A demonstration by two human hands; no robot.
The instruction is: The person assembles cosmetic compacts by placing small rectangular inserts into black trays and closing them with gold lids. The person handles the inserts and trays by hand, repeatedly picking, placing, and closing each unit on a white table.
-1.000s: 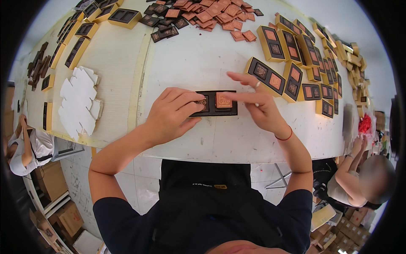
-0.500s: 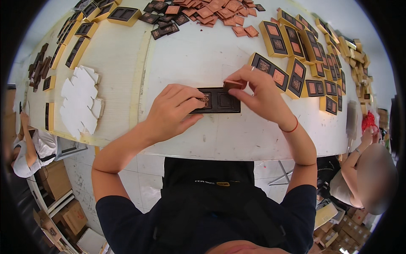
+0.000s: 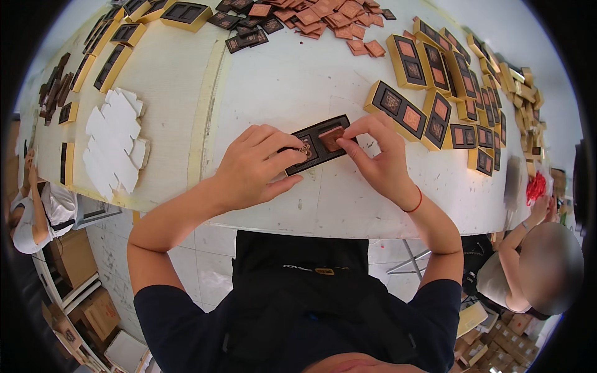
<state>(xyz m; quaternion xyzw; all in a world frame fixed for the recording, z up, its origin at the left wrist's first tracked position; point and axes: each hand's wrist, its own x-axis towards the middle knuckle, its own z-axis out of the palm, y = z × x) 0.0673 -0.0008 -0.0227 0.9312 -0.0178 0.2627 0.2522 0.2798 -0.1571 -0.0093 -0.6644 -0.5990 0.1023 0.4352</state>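
A dark rectangular tray [image 3: 318, 163] with two square wells lies tilted on the table before me, its right end farther away. My left hand [image 3: 254, 163] is closed on its left end, fingertips over a dark embossed square [image 3: 306, 151] in that well. My right hand [image 3: 380, 152] pinches a copper-brown square tile [image 3: 331, 138] between thumb and fingers. The tile leans in the right well, not flat. Several gold-sided boxes [image 3: 398, 112] with dark trays stand to the right of my right hand, each showing one dark and one copper square.
A heap of copper squares [image 3: 333, 15] and dark squares [image 3: 249, 38] lies at the far side. White folded card pieces [image 3: 115, 146] are at left, near gold boxes with unfilled trays [image 3: 186, 15]. Other people sit at left [image 3: 43, 205] and right [image 3: 507, 267].
The tray has turned, its right end now farther up. The copper-brown tile in my right hand has come down from above the tray into the right well.
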